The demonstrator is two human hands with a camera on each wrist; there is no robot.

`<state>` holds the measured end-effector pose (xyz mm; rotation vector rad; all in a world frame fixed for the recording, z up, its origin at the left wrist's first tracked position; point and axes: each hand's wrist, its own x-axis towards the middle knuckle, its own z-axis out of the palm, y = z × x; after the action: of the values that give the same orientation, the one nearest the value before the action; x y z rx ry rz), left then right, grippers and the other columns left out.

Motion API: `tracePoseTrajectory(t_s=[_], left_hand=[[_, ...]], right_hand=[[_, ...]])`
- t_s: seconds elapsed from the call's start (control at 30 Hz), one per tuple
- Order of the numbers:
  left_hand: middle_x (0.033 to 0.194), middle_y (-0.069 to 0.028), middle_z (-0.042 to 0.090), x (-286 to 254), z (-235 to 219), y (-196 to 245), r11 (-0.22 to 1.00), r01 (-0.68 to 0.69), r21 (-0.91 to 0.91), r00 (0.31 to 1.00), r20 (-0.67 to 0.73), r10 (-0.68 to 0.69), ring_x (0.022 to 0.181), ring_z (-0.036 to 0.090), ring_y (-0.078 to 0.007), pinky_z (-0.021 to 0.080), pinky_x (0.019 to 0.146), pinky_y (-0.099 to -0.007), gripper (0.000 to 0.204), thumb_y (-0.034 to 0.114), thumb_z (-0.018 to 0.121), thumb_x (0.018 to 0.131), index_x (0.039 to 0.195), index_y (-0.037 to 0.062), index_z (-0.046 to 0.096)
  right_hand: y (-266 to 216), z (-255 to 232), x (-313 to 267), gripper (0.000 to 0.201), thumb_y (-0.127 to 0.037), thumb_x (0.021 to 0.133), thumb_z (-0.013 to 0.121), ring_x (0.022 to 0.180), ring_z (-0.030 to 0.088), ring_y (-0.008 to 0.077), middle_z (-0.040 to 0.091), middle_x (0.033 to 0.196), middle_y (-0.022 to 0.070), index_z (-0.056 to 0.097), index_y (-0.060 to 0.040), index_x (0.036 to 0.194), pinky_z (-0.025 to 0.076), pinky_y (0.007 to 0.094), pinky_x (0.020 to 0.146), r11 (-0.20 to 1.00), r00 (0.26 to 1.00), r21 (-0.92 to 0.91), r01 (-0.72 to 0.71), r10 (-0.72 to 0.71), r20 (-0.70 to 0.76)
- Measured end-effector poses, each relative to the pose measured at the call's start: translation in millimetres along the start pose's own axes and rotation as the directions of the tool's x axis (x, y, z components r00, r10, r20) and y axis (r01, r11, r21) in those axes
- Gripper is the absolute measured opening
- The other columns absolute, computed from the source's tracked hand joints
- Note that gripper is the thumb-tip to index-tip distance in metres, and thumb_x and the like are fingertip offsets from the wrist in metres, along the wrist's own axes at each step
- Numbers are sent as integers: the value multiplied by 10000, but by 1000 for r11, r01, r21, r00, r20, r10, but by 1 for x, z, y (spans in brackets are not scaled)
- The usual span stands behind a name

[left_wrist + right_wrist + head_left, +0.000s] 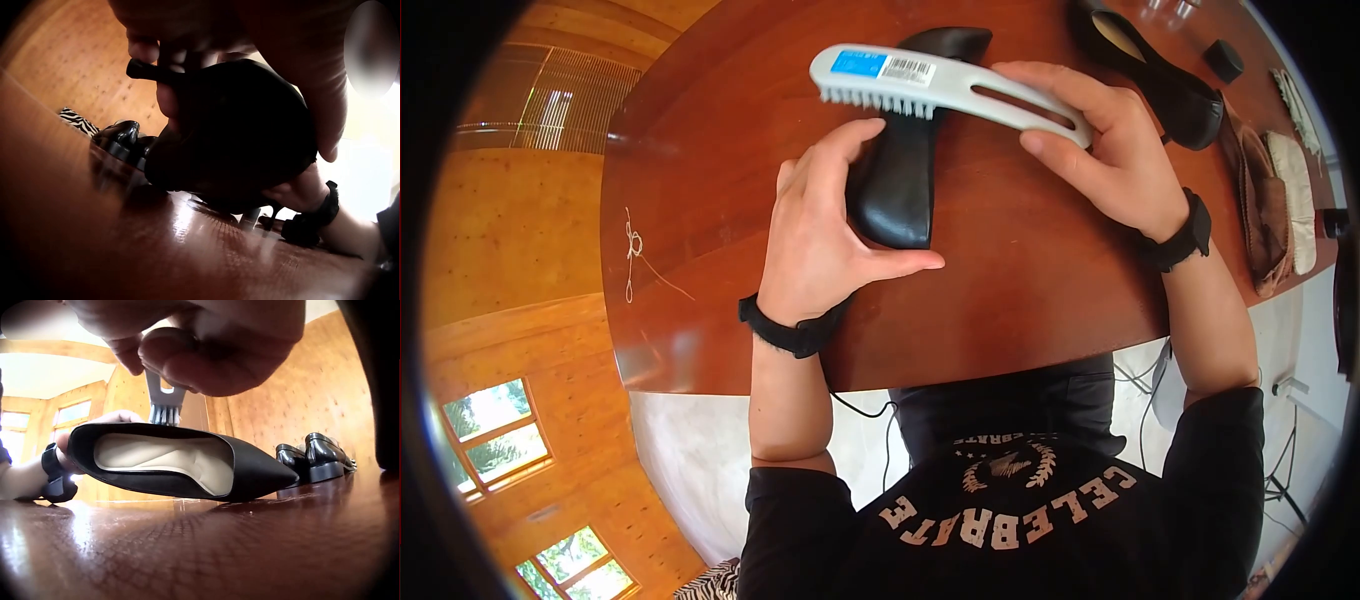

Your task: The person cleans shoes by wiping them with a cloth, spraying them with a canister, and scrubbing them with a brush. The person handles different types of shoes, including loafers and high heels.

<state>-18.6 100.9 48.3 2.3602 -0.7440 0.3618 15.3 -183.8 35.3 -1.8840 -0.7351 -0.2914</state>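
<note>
While the left hand (812, 225) holds a shoe (897, 190) in a wide grip, the right hand (1125, 150) pinches a brush (948, 88).

Kind of place: I am in an indoor room with much wood, maybe in a home; I cannot tell this for certain.
Walls: I see orange-brown wood boards (510, 220) with small knots.
Windows: they have wooden frames (498, 435), and green leaves (578, 550) show behind the glass.
Floor: it is pale and smooth (670, 430).
Furniture: before me is a polished red-brown table (1020, 270) with a curved edge.
Cloth: a zebra-striped piece (708, 582) is near it.
</note>
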Motion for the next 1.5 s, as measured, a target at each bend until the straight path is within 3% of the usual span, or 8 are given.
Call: tracePoseTrajectory(t_s=[0.23,0.37,0.87,1.1,1.2,1.3,1.33,1.5], left_hand=[[1215,-151,635,-4,0,2,984,174,-50,985,30,-172,1103,599,-339,498,951,-437,1072,436,1012,442,1284,6,507],[1211,-158,632,-3,-1,1,985,167,-41,986,24,-166,1107,596,-347,506,945,-437,1080,453,1011,438,1283,5,508],[1186,-181,601,-7,0,-6,969,190,-157,981,5,-192,1124,608,-350,505,962,-439,1127,561,984,452,1262,-33,474],[1113,-147,613,-5,0,-8,971,123,-204,991,-21,-130,1022,630,-263,517,860,-364,1065,476,1001,507,1276,2,437],[1095,-143,632,-4,0,-8,934,147,-326,988,-5,-157,976,639,-217,515,864,-341,1037,440,991,583,1300,16,374],[1240,-100,546,-5,-1,-5,871,271,-410,958,30,-284,1174,546,-203,438,1003,-330,1059,547,953,609,1342,32,388],[1099,-131,628,-3,0,-8,906,157,-392,983,-28,-182,1004,635,-221,505,902,-332,990,430,976,621,1293,13,381],[1123,-138,636,-1,-1,-6,875,168,-454,973,-69,-222,1032,634,-214,498,925,-326,931,470,926,700,1297,6,384]], right_hand=[[2,-5,2,475,-352,915,699,841,714,304,738,975,172,649,-31,1261,546,378,779,903,941,-272,-332,294,-169],[-5,-6,3,512,-379,913,698,814,703,318,712,904,196,640,-7,1259,529,395,739,849,911,-339,-406,406,-74],[-3,4,-1,430,-171,854,717,772,697,328,708,908,191,636,11,1236,548,366,732,999,996,2,40,-40,75],[-5,-4,1,509,-328,873,721,834,686,427,700,863,241,603,18,1227,541,471,744,908,953,-298,-295,301,-24],[-7,-5,1,484,-323,873,700,820,679,433,695,848,240,605,3,1218,532,487,736,895,948,-322,-309,319,-24],[-11,-6,3,487,-319,885,682,815,680,434,699,851,240,596,4,1238,532,491,737,891,936,-308,-333,351,4],[-12,-6,4,491,-320,889,677,814,680,434,700,853,239,593,5,1247,533,491,738,892,934,-301,-337,358,13],[-6,-5,3,522,-346,898,674,825,690,423,709,871,238,597,15,1268,542,478,749,846,905,-347,-405,425,-20]])
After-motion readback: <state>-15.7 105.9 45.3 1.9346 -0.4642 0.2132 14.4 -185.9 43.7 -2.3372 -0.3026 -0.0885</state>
